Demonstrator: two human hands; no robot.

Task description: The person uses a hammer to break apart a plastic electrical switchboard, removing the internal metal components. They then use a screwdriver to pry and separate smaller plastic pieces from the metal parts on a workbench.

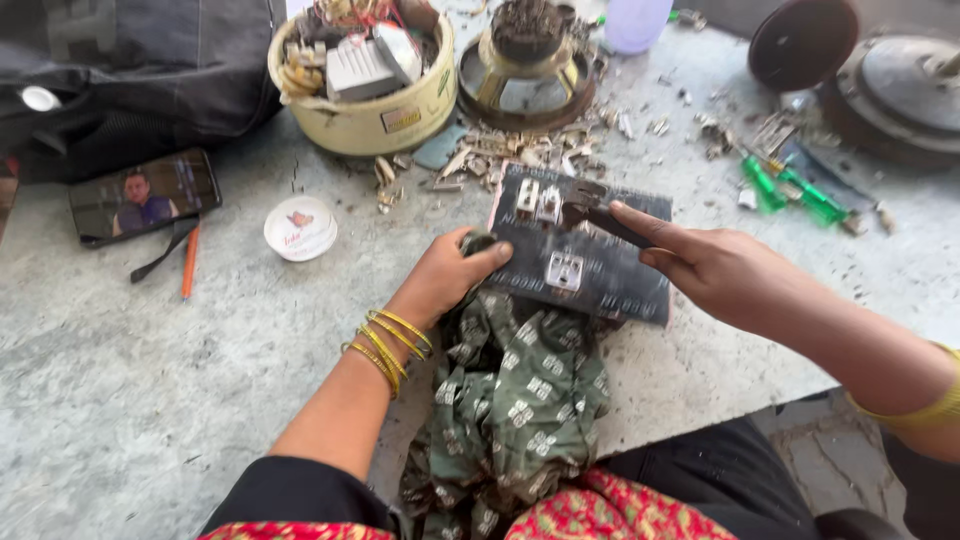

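Observation:
A dark rectangular switch plate (600, 280) with small metal-framed sockets lies on the grey stone table (150, 380). My left hand (445, 275), with yellow bangles at the wrist, presses on the plate's near left corner and grips the end of a green patterned cloth (510, 400) that hangs off the table's edge. My right hand (715, 265) holds a dark pliers-like tool (600, 215) whose tip touches the plate's upper part, beside two small metal sockets (537, 198).
A cream tub (390, 120) of electrical parts stands at the back, with a round motor part (525, 80) beside it and metal scraps around. A phone (145, 195), an orange pen (190, 262), a white lid (300, 228) and a black bag (130, 70) lie left. Green screwdrivers (795, 188) lie right.

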